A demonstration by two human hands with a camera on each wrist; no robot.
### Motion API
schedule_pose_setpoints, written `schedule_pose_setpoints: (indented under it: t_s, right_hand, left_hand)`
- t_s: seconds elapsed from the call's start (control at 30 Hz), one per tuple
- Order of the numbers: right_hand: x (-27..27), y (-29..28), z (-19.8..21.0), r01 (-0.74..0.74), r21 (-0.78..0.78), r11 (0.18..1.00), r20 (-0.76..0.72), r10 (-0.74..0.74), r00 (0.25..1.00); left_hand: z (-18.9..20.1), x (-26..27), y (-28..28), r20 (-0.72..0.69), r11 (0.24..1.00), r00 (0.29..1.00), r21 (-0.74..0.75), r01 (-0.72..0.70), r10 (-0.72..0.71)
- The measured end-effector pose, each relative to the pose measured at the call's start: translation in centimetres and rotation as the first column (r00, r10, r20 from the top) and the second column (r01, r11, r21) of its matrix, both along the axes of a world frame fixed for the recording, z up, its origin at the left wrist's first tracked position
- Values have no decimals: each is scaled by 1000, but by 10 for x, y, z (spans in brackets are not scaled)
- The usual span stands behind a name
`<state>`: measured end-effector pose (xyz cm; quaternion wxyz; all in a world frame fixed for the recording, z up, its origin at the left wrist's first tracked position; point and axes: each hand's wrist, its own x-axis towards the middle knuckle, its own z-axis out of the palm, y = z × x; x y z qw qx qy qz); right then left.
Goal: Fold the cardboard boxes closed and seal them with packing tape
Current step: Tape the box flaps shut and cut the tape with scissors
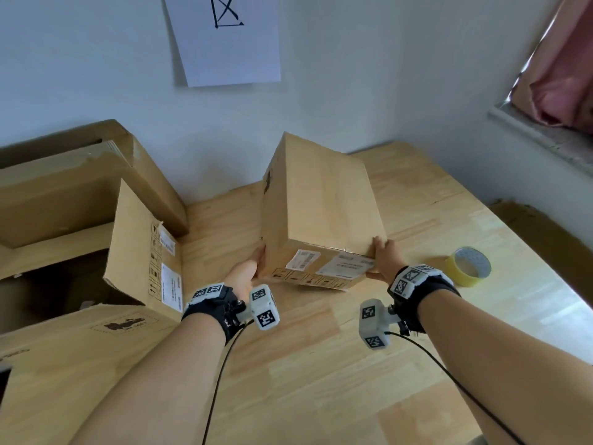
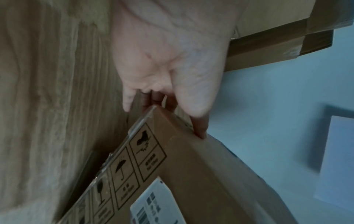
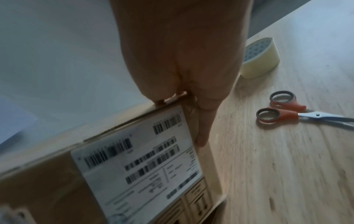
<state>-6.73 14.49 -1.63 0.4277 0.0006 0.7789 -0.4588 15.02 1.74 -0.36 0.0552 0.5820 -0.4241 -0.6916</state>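
A brown cardboard box (image 1: 324,207) with white shipping labels on its near side is held tilted over the wooden table (image 1: 321,364), its far end raised. My left hand (image 1: 260,261) grips its near left corner; in the left wrist view the left hand (image 2: 164,115) has its thumb on one face of the box (image 2: 201,174) and its fingers behind the side. My right hand (image 1: 378,258) grips the near right corner; in the right wrist view the right hand (image 3: 184,118) has its thumb on the top edge and its fingers down the side of the box (image 3: 47,181). A roll of packing tape (image 1: 468,266) lies to the right.
A large open cardboard box (image 1: 64,203) fills the left side, with a smaller labelled box (image 1: 144,252) standing in it. Orange-handled scissors (image 3: 287,110) lie on the table near the tape (image 3: 258,57). A wall with a paper sheet (image 1: 224,36) stands behind. The table's right edge (image 1: 545,268) drops off.
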Motion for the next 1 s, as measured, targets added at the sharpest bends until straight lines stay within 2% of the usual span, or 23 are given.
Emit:
schedule_pose_setpoints:
  t_s: [0.17, 0.3, 0.37, 0.43, 0.5, 0.53, 0.6, 0.73, 0.8, 0.87, 0.93, 1.0]
  right_hand:
    - [10, -2, 10, -106, -47, 993, 55, 108, 993]
    - [20, -8, 25, -366, 12, 930, -27, 366, 930]
    - [25, -16, 36, -447, 13, 894, -69, 447, 892]
    - [31, -28, 44, -401, -80, 913, 7, 403, 915]
    - [35, -41, 50, -285, -168, 944, 108, 305, 946]
    - [34, -44, 51, -260, -169, 951, 114, 280, 953]
    - [32, -45, 52, -273, -152, 950, 49, 283, 958]
    - [20, -34, 47, -309, -145, 940, -13, 310, 951]
    - [13, -25, 46, -273, -170, 947, 2, 277, 961]
    - [7, -16, 46, -240, -208, 948, 18, 249, 968]
    - [1, -10, 47, -232, -216, 948, 21, 242, 970]
    - [-5, -8, 48, -229, -218, 949, 20, 239, 971]
  left_hand:
    - [27, -12, -20, -190, 999, 981, 36, -27, 33]
    - [63, -17, -38, -131, 991, 988, -101, -93, 79]
    - [76, -19, -48, -81, 977, 996, -208, -53, 37]
    - [87, -24, -49, 2, 944, 995, -315, 98, -103]
    - [93, -32, -47, 144, 859, 963, -435, 269, -229]
    - [93, -35, -46, 196, 810, 947, -491, 321, -257]
    - [91, -41, -42, 219, 764, 933, -537, 359, -285]
    - [83, -43, -30, 172, 714, 945, -622, 322, -276]
    - [82, -45, -27, 135, 740, 954, -605, 293, -267]
    - [80, -46, -25, 153, 807, 945, -492, 326, -288]
    - [76, -49, -20, 147, 851, 912, -326, 411, -384]
    - [72, -54, -14, 123, 839, 874, -244, 485, -470]
